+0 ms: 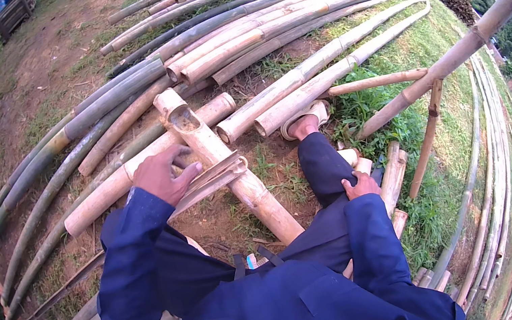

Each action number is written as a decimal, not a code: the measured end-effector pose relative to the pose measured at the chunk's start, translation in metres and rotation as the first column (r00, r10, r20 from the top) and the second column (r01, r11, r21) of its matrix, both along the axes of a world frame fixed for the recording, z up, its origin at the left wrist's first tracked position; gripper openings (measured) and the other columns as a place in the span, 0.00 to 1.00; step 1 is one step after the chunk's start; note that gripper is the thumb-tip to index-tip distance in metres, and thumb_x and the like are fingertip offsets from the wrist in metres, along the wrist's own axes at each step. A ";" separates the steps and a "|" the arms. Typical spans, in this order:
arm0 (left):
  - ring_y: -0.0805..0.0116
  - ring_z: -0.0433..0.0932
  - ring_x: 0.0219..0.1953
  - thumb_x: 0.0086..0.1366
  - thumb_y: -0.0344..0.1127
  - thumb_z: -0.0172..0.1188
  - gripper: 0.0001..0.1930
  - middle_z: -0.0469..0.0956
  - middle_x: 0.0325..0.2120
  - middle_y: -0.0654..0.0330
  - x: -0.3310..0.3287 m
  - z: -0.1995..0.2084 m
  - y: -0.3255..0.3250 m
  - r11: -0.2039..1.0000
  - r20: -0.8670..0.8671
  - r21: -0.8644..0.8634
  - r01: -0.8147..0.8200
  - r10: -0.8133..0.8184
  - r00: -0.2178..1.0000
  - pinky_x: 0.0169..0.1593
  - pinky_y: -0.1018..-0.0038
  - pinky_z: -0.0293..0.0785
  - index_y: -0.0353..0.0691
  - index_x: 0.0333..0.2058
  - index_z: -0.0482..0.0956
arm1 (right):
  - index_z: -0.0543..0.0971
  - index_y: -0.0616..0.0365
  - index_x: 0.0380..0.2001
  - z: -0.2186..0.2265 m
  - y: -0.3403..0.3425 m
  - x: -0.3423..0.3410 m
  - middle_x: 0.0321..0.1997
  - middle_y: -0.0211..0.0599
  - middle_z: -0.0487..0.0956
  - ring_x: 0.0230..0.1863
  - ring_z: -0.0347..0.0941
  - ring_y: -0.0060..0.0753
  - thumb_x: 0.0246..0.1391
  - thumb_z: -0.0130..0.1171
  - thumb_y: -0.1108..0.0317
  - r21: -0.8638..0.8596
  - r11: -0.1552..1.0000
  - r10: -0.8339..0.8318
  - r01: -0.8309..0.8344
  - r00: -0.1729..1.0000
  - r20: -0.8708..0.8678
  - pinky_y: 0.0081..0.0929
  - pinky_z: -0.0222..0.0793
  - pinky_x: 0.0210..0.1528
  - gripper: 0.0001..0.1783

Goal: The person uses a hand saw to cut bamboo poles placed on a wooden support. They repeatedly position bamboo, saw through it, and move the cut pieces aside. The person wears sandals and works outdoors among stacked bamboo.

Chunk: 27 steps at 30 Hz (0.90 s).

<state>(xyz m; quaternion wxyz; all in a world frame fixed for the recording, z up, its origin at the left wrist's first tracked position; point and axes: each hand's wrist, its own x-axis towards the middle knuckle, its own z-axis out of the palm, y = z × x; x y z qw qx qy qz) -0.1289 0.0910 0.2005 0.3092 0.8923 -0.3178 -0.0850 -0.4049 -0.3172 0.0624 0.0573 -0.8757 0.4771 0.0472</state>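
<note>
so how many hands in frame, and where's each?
2. The left hand rests on the split bamboo strips beside the notched bamboo pole. The right hand lies on the person's right knee, near short bamboo pieces. No other people's hands visible.

Near the frame's centre, the left hand [165, 174] rested open on a thick bamboo pole [222, 159] with a notched end, beside split bamboo strips [214, 177]. The right hand [361, 185] lay on the person's knee, lower right. Long bamboo poles [259, 22] fanned across the grass [401, 127] above, by a sandalled foot [304, 120].
</note>
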 end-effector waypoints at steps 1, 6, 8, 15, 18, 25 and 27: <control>0.61 0.86 0.32 0.63 0.51 0.68 0.21 0.87 0.33 0.52 0.007 0.003 -0.027 0.999 0.012 -0.011 0.032 -0.032 0.999 0.40 0.66 0.80 0.42 0.47 0.85 | 0.81 0.48 0.56 -0.002 -0.001 -0.006 0.57 0.43 0.81 0.58 0.78 0.50 0.55 0.65 0.43 -0.013 1.000 -0.019 0.019 1.000 -0.006 0.48 0.73 0.59 0.31; 0.65 0.86 0.31 0.62 0.55 0.66 0.23 0.88 0.31 0.56 0.082 0.029 -0.105 0.988 -0.141 -0.134 0.081 -0.100 0.985 0.41 0.68 0.81 0.39 0.42 0.87 | 0.83 0.43 0.54 -0.024 -0.018 -0.015 0.54 0.44 0.83 0.55 0.79 0.55 0.53 0.65 0.41 -0.045 0.999 0.008 -0.007 1.000 0.026 0.47 0.74 0.57 0.29; 0.68 0.87 0.31 0.64 0.53 0.65 0.23 0.88 0.34 0.56 0.115 0.049 -0.114 0.992 -0.321 -0.100 -0.072 0.036 0.947 0.42 0.69 0.83 0.35 0.43 0.87 | 0.84 0.43 0.54 -0.028 -0.020 -0.012 0.52 0.46 0.84 0.54 0.80 0.55 0.54 0.64 0.41 -0.034 0.999 0.040 -0.039 0.999 0.031 0.48 0.74 0.56 0.29; 0.62 0.85 0.43 0.66 0.50 0.61 0.24 0.84 0.44 0.54 0.146 0.111 -0.142 0.926 -0.359 0.029 -0.376 0.360 0.861 0.51 0.65 0.79 0.37 0.52 0.83 | 0.83 0.51 0.53 -0.054 -0.053 -0.038 0.52 0.48 0.84 0.54 0.80 0.53 0.56 0.63 0.39 0.031 0.997 0.065 -0.066 0.997 0.028 0.46 0.73 0.56 0.32; 0.59 0.83 0.47 0.66 0.49 0.61 0.24 0.82 0.49 0.52 0.126 0.139 -0.141 0.916 -0.347 0.023 -0.400 0.382 0.856 0.55 0.63 0.77 0.38 0.54 0.81 | 0.79 0.47 0.60 -0.069 -0.070 -0.044 0.54 0.51 0.83 0.59 0.76 0.58 0.54 0.59 0.30 -0.131 0.988 0.061 -0.081 0.987 -0.150 0.48 0.71 0.59 0.40; 0.46 0.79 0.58 0.65 0.43 0.57 0.25 0.77 0.59 0.45 0.103 0.131 -0.129 0.967 -0.024 0.002 -0.254 0.254 0.967 0.61 0.55 0.75 0.39 0.58 0.79 | 0.85 0.50 0.52 -0.037 -0.029 -0.019 0.52 0.50 0.84 0.54 0.80 0.54 0.52 0.66 0.44 -0.018 0.999 0.030 -0.028 0.994 0.102 0.45 0.73 0.59 0.29; 0.49 0.84 0.49 0.60 0.49 0.62 0.21 0.85 0.44 0.46 0.124 0.071 -0.123 0.989 0.178 0.062 -0.136 0.123 0.976 0.57 0.58 0.78 0.40 0.45 0.86 | 0.84 0.47 0.53 -0.035 -0.031 -0.032 0.52 0.47 0.84 0.55 0.80 0.53 0.52 0.66 0.44 -0.018 1.000 -0.020 0.023 0.990 0.139 0.46 0.73 0.58 0.29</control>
